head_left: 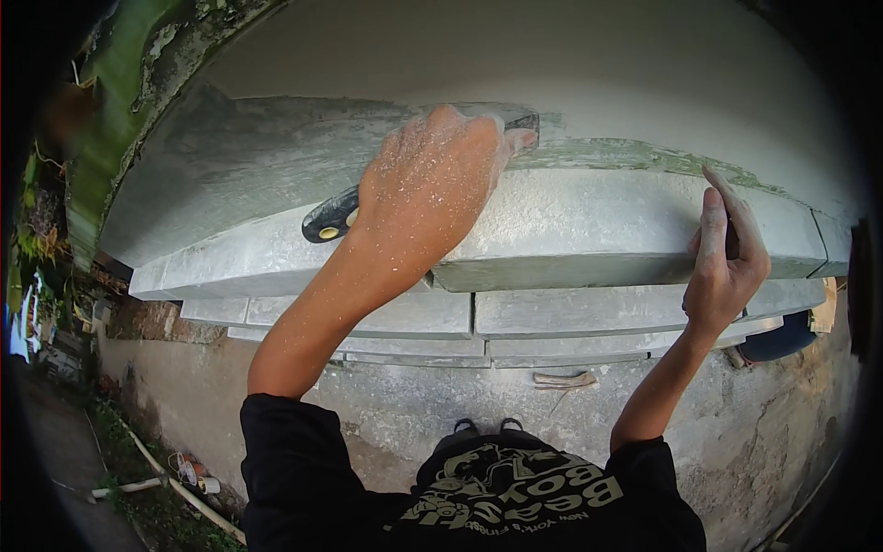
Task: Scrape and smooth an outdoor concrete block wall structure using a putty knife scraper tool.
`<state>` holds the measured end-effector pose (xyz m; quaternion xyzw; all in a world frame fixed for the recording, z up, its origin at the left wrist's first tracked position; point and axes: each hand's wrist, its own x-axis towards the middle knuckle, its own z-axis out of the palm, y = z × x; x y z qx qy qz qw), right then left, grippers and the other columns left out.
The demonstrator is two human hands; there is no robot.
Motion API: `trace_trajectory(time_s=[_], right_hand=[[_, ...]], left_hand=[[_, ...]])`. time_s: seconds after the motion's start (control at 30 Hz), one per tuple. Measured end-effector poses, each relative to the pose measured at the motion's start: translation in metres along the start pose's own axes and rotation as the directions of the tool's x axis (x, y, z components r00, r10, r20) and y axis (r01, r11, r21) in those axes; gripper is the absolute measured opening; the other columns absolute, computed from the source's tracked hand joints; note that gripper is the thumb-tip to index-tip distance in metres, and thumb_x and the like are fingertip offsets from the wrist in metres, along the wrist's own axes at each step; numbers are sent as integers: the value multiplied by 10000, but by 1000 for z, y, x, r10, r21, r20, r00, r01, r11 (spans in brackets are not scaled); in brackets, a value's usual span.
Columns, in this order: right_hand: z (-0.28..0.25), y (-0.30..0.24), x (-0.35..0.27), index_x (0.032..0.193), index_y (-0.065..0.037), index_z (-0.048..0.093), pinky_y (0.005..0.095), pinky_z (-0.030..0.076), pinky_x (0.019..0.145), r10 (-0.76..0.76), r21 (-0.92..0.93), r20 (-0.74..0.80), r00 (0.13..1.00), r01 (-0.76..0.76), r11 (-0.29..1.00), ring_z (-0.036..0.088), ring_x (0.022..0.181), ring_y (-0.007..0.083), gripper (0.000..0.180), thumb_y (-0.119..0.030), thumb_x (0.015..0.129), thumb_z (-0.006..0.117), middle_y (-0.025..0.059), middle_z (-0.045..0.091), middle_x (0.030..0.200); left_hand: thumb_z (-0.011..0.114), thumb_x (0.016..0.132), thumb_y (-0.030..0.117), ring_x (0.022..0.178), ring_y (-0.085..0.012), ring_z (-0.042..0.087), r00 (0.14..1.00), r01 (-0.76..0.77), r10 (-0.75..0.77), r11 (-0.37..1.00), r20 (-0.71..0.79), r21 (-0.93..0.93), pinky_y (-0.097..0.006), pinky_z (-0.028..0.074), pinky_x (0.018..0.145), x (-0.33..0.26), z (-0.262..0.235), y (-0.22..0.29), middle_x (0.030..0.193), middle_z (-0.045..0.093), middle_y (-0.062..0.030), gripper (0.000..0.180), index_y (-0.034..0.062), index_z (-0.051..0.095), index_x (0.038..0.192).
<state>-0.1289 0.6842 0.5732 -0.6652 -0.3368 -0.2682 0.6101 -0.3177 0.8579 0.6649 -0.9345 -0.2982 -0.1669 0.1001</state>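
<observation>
My left hand (428, 175), dusted with white flecks, is closed around a scraper with a black handle (329, 217). A dark end of the tool shows past my fingers, against the wall (625, 74). Scraped grey-green patches (276, 138) run along the wall's lower part. Beneath them is a pale, dusty ledge of stone slabs (570, 216). Over the ledge's right part, my right hand (727, 267) has its fingers apart, index finger and thumb stretched toward the wall. Its palm is partly hidden, with a dark spot between the fingers.
Below the ledge, several more slab steps (561, 311) descend to a rough concrete floor (432, 391). Pieces of wood (564, 380) lie near my feet. A dark rounded object (777, 339) sits at the right end of the steps. Plants and a pipe (189, 501) are at the left.
</observation>
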Motion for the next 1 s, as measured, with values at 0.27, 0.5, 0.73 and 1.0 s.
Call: trace_trajectory(time_s=[0.27,0.5,0.73,1.0], right_hand=[[5,-1,-1,1123,-42,783,234,448,649,-18,-24,-23,1000,17,1000,581,692,98,225,-127,955,660,70,747,850],[2,-5,2,1128,-37,779,222,448,656,-7,-16,-9,1000,7,1000,593,704,97,220,-109,966,649,69,748,878],[-24,-16,-58,1176,76,708,216,332,541,-18,449,17,1000,8,894,468,601,78,273,-89,981,611,40,589,749],[10,-6,-256,1044,42,734,298,521,765,362,378,639,679,-687,621,643,857,240,230,-172,970,692,161,696,958]], left_hand=[[559,1028,247,795,-333,693,998,-31,39,985,-41,167,-459,576,698,-23,-4,-25,854,677,-207,270,48,737,1069],[570,1027,318,634,-389,615,981,-40,35,999,-190,-18,-457,519,651,-23,17,-31,738,642,-222,334,25,721,966],[587,1038,367,505,-102,490,957,145,-286,617,-49,-774,-282,369,484,-95,-16,-23,514,487,-34,474,6,613,731],[568,1055,306,987,-143,575,963,265,-31,-80,268,-961,-250,461,808,-215,143,12,1219,625,-131,384,-58,673,1111]])
